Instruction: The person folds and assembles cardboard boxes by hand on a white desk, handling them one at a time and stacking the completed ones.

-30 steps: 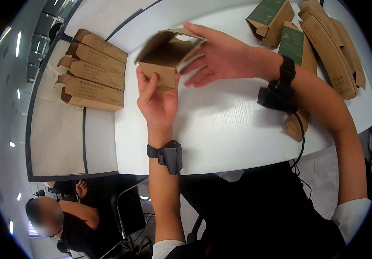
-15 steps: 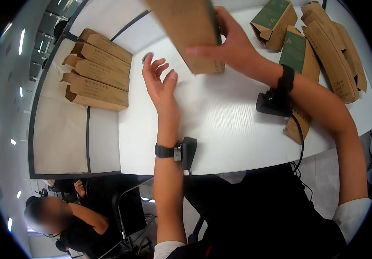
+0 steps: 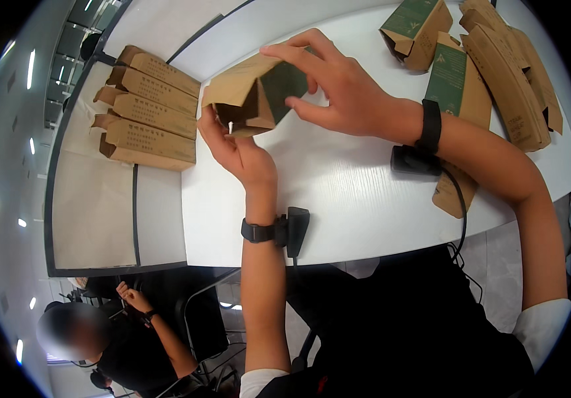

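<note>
A brown cardboard box (image 3: 242, 76) with a dark green side is held up above the white table, its open end facing me. A flap hangs over the dark hollow inside. My left hand (image 3: 249, 159) supports the box from below and the left, with its fingers partly hidden behind it. On the other side my right hand (image 3: 351, 89) grips the box, index finger along the upper edge and thumb at the green panel. Each wrist wears a black strap with a small black device.
Several brown boxes (image 3: 149, 136) stand in a row against the left partition. On the right lie a green-topped box (image 3: 418, 30), a flattened green-and-brown carton (image 3: 448, 73) and several folded cartons (image 3: 507, 86). Another person (image 3: 133, 338) sits at lower left.
The box has come down and left, tilting so its open end faces me. My left hand, free before, now holds it from below. My right hand has shifted its grip.
</note>
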### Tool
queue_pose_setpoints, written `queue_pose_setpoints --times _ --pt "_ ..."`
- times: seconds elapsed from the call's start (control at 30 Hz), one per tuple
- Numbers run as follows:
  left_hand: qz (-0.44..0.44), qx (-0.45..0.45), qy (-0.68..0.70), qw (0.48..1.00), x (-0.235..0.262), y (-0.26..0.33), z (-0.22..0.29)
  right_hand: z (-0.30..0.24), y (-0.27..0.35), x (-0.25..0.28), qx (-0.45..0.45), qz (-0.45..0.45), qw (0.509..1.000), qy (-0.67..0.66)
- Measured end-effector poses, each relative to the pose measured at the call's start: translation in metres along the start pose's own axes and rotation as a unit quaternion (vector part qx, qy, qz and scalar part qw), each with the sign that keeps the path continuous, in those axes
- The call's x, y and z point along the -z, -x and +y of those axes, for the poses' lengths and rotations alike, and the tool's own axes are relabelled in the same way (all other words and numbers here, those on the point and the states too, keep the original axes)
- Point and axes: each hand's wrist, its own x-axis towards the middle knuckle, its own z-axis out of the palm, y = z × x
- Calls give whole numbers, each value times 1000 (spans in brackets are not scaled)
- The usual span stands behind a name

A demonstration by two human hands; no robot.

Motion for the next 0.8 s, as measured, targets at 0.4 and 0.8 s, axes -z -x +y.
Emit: queue_pose_setpoints --times 0.4,0.8 --pt "-131 27 -101 986 -15 1 9 30 8 -24 -48 45 997 -33" --pt "-105 -62 -138 983 -12 0 3 24 7 -15 -178 -12 938 -298"
